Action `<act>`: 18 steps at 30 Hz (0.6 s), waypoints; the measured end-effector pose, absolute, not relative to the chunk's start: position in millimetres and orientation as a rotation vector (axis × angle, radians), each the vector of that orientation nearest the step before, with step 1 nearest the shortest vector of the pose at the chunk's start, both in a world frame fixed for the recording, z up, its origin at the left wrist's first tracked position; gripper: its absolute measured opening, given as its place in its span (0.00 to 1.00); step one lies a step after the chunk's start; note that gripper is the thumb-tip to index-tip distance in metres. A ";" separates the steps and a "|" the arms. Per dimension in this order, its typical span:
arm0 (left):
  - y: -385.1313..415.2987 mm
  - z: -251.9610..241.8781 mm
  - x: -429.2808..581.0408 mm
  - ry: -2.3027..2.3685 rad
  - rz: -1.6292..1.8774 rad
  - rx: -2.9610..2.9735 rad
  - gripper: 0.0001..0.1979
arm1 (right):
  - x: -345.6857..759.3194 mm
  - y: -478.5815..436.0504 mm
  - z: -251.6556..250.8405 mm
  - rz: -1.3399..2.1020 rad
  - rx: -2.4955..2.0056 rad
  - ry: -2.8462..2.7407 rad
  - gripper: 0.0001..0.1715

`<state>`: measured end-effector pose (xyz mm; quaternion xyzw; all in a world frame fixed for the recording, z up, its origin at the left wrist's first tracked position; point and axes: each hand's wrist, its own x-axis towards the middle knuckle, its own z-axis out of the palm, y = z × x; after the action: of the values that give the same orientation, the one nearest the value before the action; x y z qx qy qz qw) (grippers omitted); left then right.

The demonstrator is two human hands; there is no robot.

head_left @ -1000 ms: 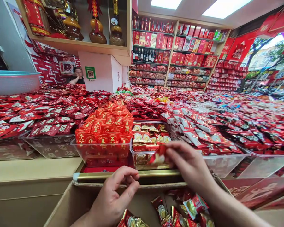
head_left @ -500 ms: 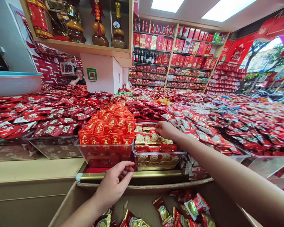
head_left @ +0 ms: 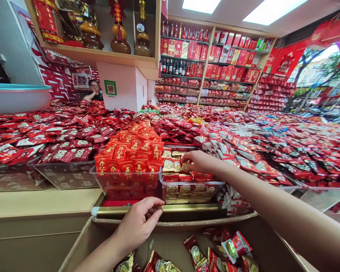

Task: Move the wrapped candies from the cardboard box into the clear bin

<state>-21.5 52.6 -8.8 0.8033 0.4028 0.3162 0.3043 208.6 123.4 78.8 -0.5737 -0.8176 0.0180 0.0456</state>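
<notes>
My right hand [head_left: 200, 161] reaches into a clear plastic bin [head_left: 221, 184]. Its bent fingers are closed on a small durian candy [head_left: 186, 166] in a red and gold wrapper, partly hidden by the fingers. Similar candies [head_left: 168, 165] lie in neat rows in this bin. Nearer to me, my left hand [head_left: 143, 219] hovers over the rim of an open cardboard box [head_left: 170, 224]. The thumb and forefinger stand apart, the other fingers curl loosely, and nothing shows between them. Several loose durian candies [head_left: 194, 251] lie inside the box.
Left of the durian bin, another clear bin [head_left: 124, 173] is heaped with orange-red packets [head_left: 130, 149]. A gold rail [head_left: 187, 209] runs along the front. Packets in red wrappers [head_left: 76, 145] spread across the display. A blue-rimmed basin [head_left: 17, 98] stands left; a person [head_left: 93, 90] is behind.
My right hand has shifted slightly left and its fingers have dipped lower among the candies. My left hand has moved slightly right and down.
</notes>
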 end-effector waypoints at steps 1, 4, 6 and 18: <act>52.7 -9.0 -21.7 1.071 0.823 2.138 0.09 | 208.7 124.3 79.0 0.051 -1.759 -2.506 0.18; 52.6 -9.6 -22.2 1.073 0.787 2.168 0.09 | 209.1 123.6 81.3 0.040 -1.763 -2.527 0.17; 52.7 -10.2 -22.2 1.068 0.781 2.176 0.09 | 209.0 121.2 82.9 0.057 -1.739 -2.539 0.17; 52.8 -10.3 -21.3 1.060 0.756 2.202 0.09 | 206.3 132.8 79.2 -0.003 -1.736 -2.643 0.21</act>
<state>-21.3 52.8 -10.3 0.8243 0.3969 0.2832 0.2877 206.3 132.8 79.2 -0.5489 -0.8358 -0.0011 -0.0101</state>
